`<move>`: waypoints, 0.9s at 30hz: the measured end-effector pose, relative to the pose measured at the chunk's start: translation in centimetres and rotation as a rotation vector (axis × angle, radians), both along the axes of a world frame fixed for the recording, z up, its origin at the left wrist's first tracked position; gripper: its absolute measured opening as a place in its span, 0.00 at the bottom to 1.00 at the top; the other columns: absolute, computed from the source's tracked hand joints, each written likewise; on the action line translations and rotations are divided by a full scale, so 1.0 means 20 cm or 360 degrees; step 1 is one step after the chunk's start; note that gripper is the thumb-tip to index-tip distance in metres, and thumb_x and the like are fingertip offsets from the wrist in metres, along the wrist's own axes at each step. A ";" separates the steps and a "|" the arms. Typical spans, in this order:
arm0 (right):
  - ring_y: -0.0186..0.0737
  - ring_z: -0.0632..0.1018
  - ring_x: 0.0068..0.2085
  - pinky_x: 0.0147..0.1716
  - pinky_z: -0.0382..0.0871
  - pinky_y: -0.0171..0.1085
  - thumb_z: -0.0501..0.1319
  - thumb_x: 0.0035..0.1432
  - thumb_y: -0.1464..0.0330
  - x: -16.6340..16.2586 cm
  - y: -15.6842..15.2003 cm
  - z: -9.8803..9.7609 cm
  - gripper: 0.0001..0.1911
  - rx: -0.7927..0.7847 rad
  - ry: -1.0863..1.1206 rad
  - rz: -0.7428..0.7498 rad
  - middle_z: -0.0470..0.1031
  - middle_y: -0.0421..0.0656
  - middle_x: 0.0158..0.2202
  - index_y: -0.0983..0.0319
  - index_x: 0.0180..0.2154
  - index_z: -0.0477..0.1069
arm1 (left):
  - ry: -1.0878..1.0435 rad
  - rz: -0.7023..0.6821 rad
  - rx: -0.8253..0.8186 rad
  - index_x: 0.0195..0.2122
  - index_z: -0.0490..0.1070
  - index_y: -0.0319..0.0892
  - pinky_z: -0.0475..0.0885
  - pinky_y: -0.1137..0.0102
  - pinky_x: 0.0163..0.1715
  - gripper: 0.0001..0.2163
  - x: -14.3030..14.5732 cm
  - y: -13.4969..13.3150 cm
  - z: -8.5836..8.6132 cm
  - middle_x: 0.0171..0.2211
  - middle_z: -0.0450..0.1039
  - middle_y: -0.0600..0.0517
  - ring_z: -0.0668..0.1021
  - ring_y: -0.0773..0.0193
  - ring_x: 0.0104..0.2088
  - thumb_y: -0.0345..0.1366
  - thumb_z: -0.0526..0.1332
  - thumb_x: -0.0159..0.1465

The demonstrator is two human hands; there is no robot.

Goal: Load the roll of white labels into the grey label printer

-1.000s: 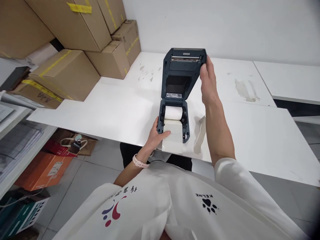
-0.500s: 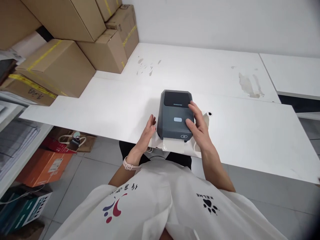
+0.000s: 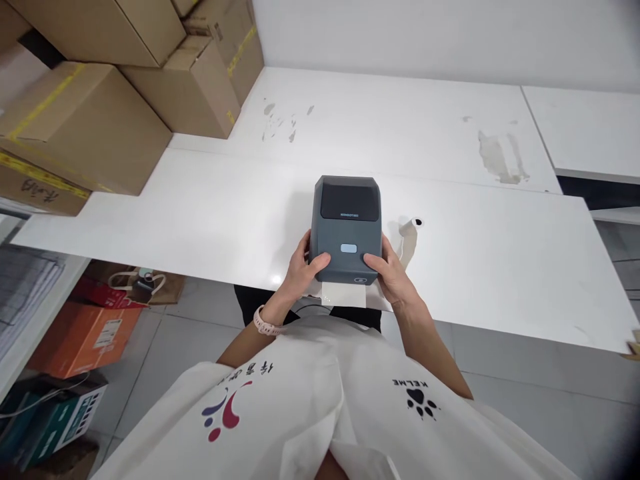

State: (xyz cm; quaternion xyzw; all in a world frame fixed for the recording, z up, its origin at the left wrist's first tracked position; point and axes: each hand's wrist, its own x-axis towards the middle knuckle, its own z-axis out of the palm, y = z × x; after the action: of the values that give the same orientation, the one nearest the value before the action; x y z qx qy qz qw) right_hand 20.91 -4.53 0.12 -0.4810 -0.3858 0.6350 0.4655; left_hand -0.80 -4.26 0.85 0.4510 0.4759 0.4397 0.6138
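A dark grey label printer (image 3: 345, 233) with a black window on top and a pale button sits near the front edge of the white table. My left hand (image 3: 303, 268) grips its left side, thumb on the top face and fingers down the side. On the opposite side my right hand (image 3: 394, 272) holds it the same way. White label paper (image 3: 343, 295) sticks out of the printer's front, over the table edge. Right of the printer lies a small paper roll (image 3: 411, 227), its loose strip (image 3: 409, 248) trailing toward my right hand.
Cardboard boxes (image 3: 95, 120) with yellow tape are stacked at the table's left end. A white wall (image 3: 400, 40) stands behind the table (image 3: 225, 220). On the floor at left are an orange box (image 3: 85, 340) and a green box (image 3: 65, 427). Stains mark the tabletop.
My left hand has closed in from beside the printer onto its left side. My right hand has slid from the top face down to its right side. The view has shifted slightly.
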 end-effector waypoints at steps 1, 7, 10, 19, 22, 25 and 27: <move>0.55 0.64 0.72 0.73 0.58 0.60 0.73 0.54 0.55 0.00 0.01 0.00 0.48 0.0019 0.0002 -0.0008 0.64 0.39 0.71 0.45 0.71 0.56 | 0.0021 0.0000 0.0024 0.69 0.60 0.45 0.68 0.48 0.65 0.39 0.00 0.01 -0.01 0.70 0.64 0.40 0.69 0.41 0.67 0.54 0.68 0.61; 0.57 0.67 0.70 0.69 0.65 0.61 0.71 0.52 0.50 -0.03 0.03 0.01 0.50 0.0120 -0.0095 0.0000 0.66 0.41 0.70 0.47 0.72 0.54 | 0.0090 -0.0045 0.0074 0.70 0.60 0.47 0.70 0.52 0.63 0.37 -0.01 0.03 -0.02 0.70 0.65 0.43 0.70 0.42 0.67 0.54 0.66 0.63; 0.58 0.67 0.70 0.67 0.67 0.62 0.68 0.51 0.44 -0.04 0.03 -0.01 0.52 0.0182 -0.0217 -0.0002 0.67 0.41 0.70 0.47 0.72 0.53 | 0.0260 0.0085 0.0038 0.70 0.57 0.48 0.71 0.55 0.61 0.38 -0.02 -0.08 -0.02 0.71 0.61 0.41 0.70 0.45 0.67 0.56 0.65 0.63; 0.57 0.72 0.66 0.67 0.67 0.59 0.68 0.48 0.44 -0.04 0.04 -0.01 0.55 0.0193 -0.0227 -0.0015 0.72 0.42 0.66 0.50 0.73 0.52 | 0.0165 -0.0165 -0.0341 0.26 0.73 0.41 0.64 0.69 0.26 0.24 0.04 -0.37 -0.07 0.25 0.75 0.51 0.71 0.69 0.22 0.60 0.65 0.59; 0.57 0.72 0.66 0.67 0.67 0.59 0.69 0.47 0.48 -0.05 0.05 0.01 0.57 0.0137 -0.0192 -0.0081 0.71 0.43 0.67 0.51 0.74 0.49 | -0.0002 -0.0215 -0.0347 0.24 0.74 0.40 0.62 0.70 0.24 0.21 0.06 -0.33 -0.03 0.22 0.74 0.52 0.69 0.72 0.19 0.55 0.69 0.57; 0.57 0.69 0.69 0.68 0.65 0.57 0.71 0.44 0.54 -0.07 0.07 0.05 0.62 0.0148 -0.0237 -0.0168 0.64 0.45 0.71 0.53 0.75 0.43 | 0.0013 -0.0137 -0.0267 0.22 0.74 0.40 0.62 0.71 0.24 0.19 0.07 -0.33 -0.02 0.20 0.73 0.54 0.69 0.72 0.18 0.53 0.70 0.56; 0.56 0.65 0.71 0.70 0.63 0.54 0.72 0.43 0.56 -0.09 0.09 0.08 0.65 0.0198 -0.0352 -0.0201 0.56 0.47 0.74 0.55 0.76 0.41 | 0.0074 -0.0110 -0.0217 0.23 0.74 0.40 0.62 0.71 0.23 0.20 0.06 -0.35 -0.04 0.21 0.74 0.53 0.70 0.72 0.19 0.53 0.70 0.56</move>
State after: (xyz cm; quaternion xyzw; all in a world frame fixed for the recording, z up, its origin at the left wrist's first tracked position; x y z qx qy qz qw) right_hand 19.10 -2.74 1.72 -0.5416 -0.4423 0.5224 0.4879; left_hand 0.49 -11.21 -0.01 0.4344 0.5030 0.3741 0.6468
